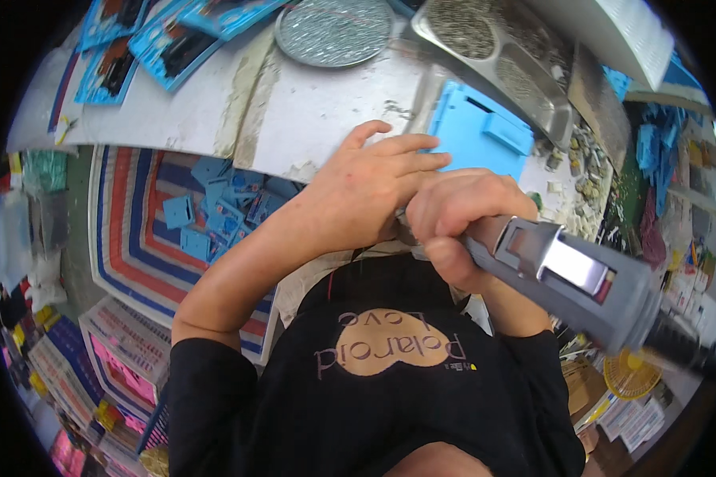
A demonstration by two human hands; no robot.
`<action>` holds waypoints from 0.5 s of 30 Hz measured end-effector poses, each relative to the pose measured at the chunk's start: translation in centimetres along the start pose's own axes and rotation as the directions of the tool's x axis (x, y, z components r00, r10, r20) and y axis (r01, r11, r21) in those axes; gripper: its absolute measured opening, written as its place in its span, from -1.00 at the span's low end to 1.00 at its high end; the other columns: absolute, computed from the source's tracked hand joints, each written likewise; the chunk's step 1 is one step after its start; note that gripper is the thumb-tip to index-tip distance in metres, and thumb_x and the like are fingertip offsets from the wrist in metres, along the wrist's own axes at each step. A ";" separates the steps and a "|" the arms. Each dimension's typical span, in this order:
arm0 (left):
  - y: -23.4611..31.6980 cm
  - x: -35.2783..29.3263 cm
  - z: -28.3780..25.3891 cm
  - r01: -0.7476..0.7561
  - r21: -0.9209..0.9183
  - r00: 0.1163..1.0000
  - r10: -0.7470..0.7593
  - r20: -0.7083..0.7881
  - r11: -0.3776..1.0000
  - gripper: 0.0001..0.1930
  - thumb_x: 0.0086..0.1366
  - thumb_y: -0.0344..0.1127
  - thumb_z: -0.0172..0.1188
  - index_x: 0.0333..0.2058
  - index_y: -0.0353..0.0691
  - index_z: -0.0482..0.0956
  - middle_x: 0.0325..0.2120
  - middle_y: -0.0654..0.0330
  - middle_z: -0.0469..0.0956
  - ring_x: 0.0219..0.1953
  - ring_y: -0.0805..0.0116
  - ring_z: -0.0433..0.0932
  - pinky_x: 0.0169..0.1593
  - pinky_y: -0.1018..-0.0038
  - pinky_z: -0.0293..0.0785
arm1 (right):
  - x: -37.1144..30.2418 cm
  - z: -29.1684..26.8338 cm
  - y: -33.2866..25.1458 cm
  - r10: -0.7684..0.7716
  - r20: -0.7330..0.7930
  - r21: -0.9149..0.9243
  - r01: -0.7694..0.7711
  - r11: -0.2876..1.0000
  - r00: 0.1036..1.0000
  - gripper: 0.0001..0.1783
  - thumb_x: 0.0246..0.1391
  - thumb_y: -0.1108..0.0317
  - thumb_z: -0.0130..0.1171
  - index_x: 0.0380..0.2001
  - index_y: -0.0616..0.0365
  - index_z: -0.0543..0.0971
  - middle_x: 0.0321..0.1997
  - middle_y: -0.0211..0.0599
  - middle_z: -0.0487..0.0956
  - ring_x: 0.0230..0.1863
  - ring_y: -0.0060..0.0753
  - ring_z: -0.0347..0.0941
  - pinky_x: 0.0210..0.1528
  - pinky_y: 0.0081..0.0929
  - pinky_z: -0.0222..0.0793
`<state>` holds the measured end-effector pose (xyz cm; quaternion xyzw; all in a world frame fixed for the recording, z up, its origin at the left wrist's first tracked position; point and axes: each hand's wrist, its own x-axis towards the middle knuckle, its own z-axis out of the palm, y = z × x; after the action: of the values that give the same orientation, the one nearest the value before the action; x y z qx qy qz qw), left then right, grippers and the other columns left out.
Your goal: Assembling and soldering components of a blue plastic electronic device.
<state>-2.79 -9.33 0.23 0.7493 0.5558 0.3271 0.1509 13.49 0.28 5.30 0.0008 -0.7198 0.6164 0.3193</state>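
Note:
My right hand (pixel 468 219) is closed around the grey body of a power screwdriver (pixel 573 266), whose rear end slants toward the lower right. Its tip is hidden by my hands. Beside it, my left hand (pixel 366 187) lies palm down with fingers stretched out, the fingertips reaching the left edge of a light blue plastic housing (pixel 485 131). That housing rests on the white worktable, with a raised rectangular part and a dark slot on its upper face. What lies beneath my hands cannot be seen.
A round metal pan (pixel 336 32) of small shiny metal pieces and a divided steel tray (pixel 525 79) of small hardware stand at the back. Blue assemblies (pixel 175 44) lie far left. Below the table edge, a striped-lined bin (pixel 135 230) holds blue parts. Loose pieces (pixel 589 179) lie right.

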 end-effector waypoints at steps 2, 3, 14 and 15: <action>-0.2 1.2 -0.2 -0.029 -0.003 0.999 0.029 0.013 1.000 -0.61 0.12 -0.45 0.27 -0.02 -0.19 0.65 0.11 0.17 0.61 0.24 0.11 0.49 0.27 0.08 0.30 | -0.5 -2.4 -0.7 0.012 -0.016 0.044 -0.012 0.999 1.000 -0.76 0.25 0.31 0.29 -0.15 0.11 0.45 -0.65 -0.48 0.44 -0.65 -0.44 0.37 -0.56 -0.42 0.32; 0.2 1.9 0.0 -0.034 -0.025 0.996 0.031 -0.088 0.999 -0.61 0.08 -0.48 0.27 -0.05 -0.21 0.65 0.06 0.16 0.62 0.12 0.07 0.53 0.22 0.17 0.36 | -0.7 -4.1 -1.4 -0.050 -0.077 0.065 0.055 0.996 0.996 -0.72 0.29 0.23 0.21 -0.05 0.10 0.44 -0.66 -0.54 0.39 -0.65 -0.49 0.32 -0.55 -0.45 0.29; 2.8 7.0 4.7 -0.039 0.077 0.997 0.044 -0.058 0.996 -0.68 0.10 -0.37 0.36 -0.11 -0.11 0.71 0.05 0.27 0.62 0.03 0.18 0.51 0.17 0.19 0.30 | -2.5 -12.5 -0.1 -0.241 -0.418 0.028 0.278 0.960 0.876 -0.76 0.29 0.48 0.09 -0.02 0.29 0.40 -0.59 -0.39 0.40 -0.61 -0.57 0.28 -0.48 -0.45 0.34; 3.0 7.0 4.5 -0.035 0.076 0.998 0.039 -0.057 0.997 -0.68 0.10 -0.37 0.36 -0.11 -0.11 0.72 0.05 0.28 0.63 0.04 0.19 0.51 0.17 0.19 0.30 | -2.0 -12.2 0.0 -0.253 -0.435 0.076 0.315 0.946 0.864 -0.79 0.29 0.47 0.09 -0.05 0.30 0.40 -0.59 -0.38 0.41 -0.62 -0.57 0.28 -0.47 -0.45 0.35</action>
<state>3.56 -3.19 0.87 0.7546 0.5579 0.3306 0.1003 20.64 10.33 4.84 -0.0025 -0.5796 0.5986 0.5529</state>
